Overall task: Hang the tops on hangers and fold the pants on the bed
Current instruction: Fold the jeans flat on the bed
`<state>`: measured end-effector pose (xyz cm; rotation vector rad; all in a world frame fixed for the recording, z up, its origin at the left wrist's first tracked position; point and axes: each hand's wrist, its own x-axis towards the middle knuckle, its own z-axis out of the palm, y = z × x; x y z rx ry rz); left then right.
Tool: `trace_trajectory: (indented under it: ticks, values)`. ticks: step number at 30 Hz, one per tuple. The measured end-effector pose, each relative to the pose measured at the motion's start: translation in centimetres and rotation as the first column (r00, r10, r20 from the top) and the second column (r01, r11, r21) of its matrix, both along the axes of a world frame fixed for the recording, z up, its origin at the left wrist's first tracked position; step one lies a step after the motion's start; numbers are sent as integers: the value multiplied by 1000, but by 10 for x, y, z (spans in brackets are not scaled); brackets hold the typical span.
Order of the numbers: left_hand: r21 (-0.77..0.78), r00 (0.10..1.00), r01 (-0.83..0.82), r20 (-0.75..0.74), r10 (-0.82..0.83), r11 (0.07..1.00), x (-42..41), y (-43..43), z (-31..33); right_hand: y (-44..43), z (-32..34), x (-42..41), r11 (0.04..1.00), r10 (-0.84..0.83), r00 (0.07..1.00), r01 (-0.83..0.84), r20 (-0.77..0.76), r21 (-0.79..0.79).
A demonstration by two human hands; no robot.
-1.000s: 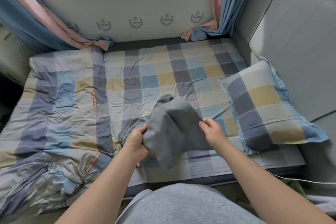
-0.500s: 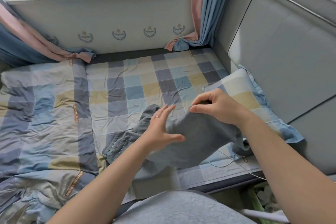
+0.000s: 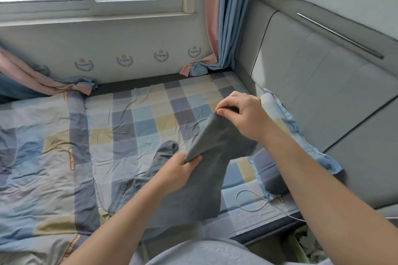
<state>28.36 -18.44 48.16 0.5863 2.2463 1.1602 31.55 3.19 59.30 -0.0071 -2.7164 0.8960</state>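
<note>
Well, the person holds a grey garment [image 3: 215, 157] up off the bed [image 3: 129, 114], just left of the pillow [image 3: 301, 150]. The right hand [image 3: 239, 114] pinches its top corner between thumb and fingertips, high up and nearest the pillow. The left hand [image 3: 178, 170] is curled round an edge lower down, farther from the pillow. Between the two hands the cloth runs taut along one side, and the rest hangs down to the bed. I take this hold as a way to find an edge and shake the piece out flat. Whether it is a top for a hanger or pants to fold, I cannot tell from here. Jeans [image 3: 137, 191] lie crumpled on the bed, left of the pillow and partly beneath the hanging cloth, likely waiting to be folded. A thin white cable [image 3: 252, 202] loops on the sheet just in front of the pillow, near enough to catch under anything laid there. No hanger is in sight.
</note>
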Motion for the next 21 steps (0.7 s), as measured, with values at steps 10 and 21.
trace_trajectory:
  ticks: [10, 21]
  values:
    - [237, 646, -714, 586, 489, 659, -25, -17, 50, -35, -66, 19, 907, 25, 989, 39, 148, -419]
    - [350, 554, -786, 765, 329, 510, -31, -16, 82, -78, -122, 26, 535, 236, 846, 298, 478, -791]
